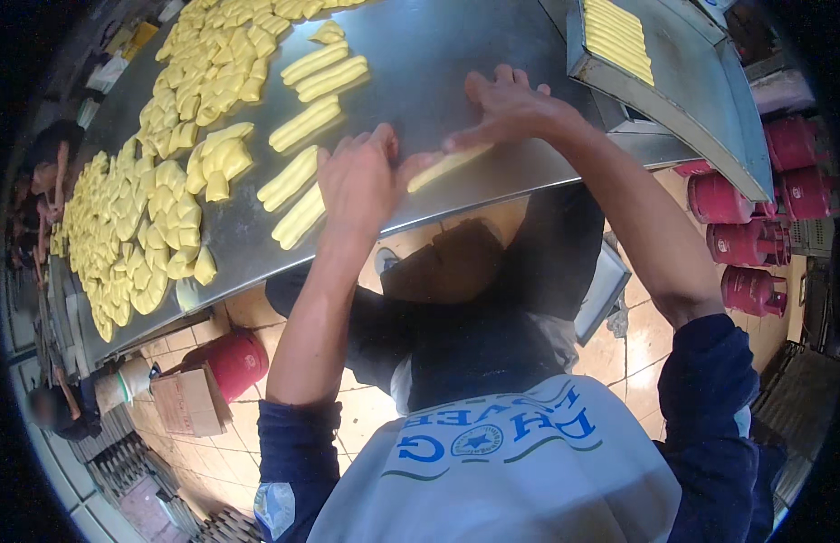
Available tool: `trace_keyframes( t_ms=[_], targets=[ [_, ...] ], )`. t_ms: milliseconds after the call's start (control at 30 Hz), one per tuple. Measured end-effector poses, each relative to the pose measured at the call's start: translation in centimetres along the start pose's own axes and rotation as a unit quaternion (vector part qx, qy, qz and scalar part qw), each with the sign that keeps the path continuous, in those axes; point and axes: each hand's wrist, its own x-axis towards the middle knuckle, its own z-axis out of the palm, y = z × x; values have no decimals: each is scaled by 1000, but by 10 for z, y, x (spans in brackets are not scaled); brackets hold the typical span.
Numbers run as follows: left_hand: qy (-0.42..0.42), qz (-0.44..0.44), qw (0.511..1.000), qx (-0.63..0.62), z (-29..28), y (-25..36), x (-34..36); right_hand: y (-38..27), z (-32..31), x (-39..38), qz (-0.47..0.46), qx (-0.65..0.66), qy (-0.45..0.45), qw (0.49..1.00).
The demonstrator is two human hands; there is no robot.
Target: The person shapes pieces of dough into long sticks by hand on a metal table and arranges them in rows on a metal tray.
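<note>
Head view. Dough strip [452, 167]: one, on steel table [429, 72], near front edge. Right hand [509, 113]: fingers spread, at the strip. Left hand [358, 176]: curled; contents, I cannot tell. Risks, I judge: uneven pressure thinning it; leftward drift denting rolls [299, 217].

Two bare hands [358, 176] [506, 113] touch a yellow dough strip [449, 168] on the metal table [420, 68].
</note>
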Motion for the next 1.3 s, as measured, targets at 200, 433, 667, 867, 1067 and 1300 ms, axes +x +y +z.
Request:
trace_keyframes(
  t_ms=[200,433,667,867,1067,1300],
  targets=[
    [-12,-2,1000,7,2,-2,-1,9,4,-1,-59,64,6,996],
    [13,10,1000,9,3,-4,-6,22,14,-3,-60,66,125,988],
    [-87,17,991,-101,-4,9,-26,5,6,-28,-280,135,94,946],
    [-64,10,987,-145,-19,-21,3,1,-18,-4,-345,225,179,893],
    [-9,-18,997,-76,-17,-40,7,-22,-23,3,-319,146,204,914],
    [303,-224,904,-201,-19,-66,-60,-62,-25,-10,-316,174,246,900]
  ],
)
